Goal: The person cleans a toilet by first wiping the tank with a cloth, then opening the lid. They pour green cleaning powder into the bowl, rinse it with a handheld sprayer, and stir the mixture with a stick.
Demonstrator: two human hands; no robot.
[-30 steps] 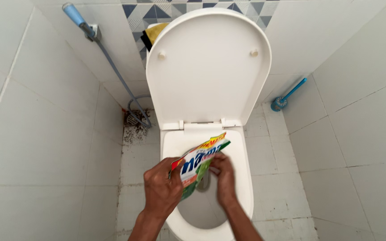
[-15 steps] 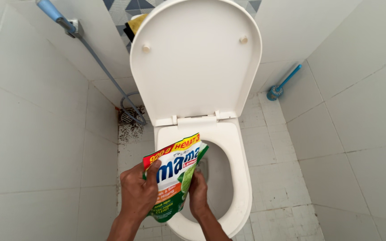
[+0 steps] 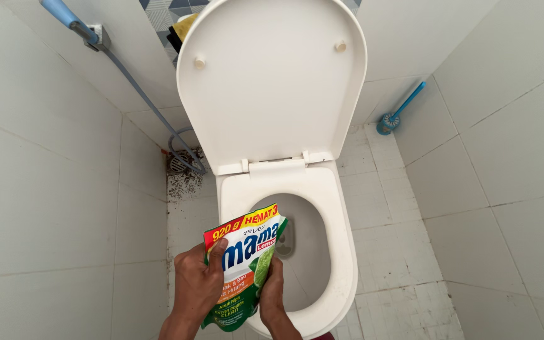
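Note:
A green, white and red refill pouch is held upright over the near left rim of a white toilet. My left hand grips the pouch's left side, thumb across its front. My right hand holds its lower right edge, just over the bowl opening. The pouch's top corner points toward the bowl. The toilet lid stands raised against the back wall.
A blue-handled spray hose hangs on the left wall, running down to a floor drain. A blue toilet brush leans in the right corner. White tiled walls close in on both sides. A yellow and black object sits behind the lid.
The pouch went from tilted low over the bowl to upright at the left rim. The view shifted, so the toilet sits further right.

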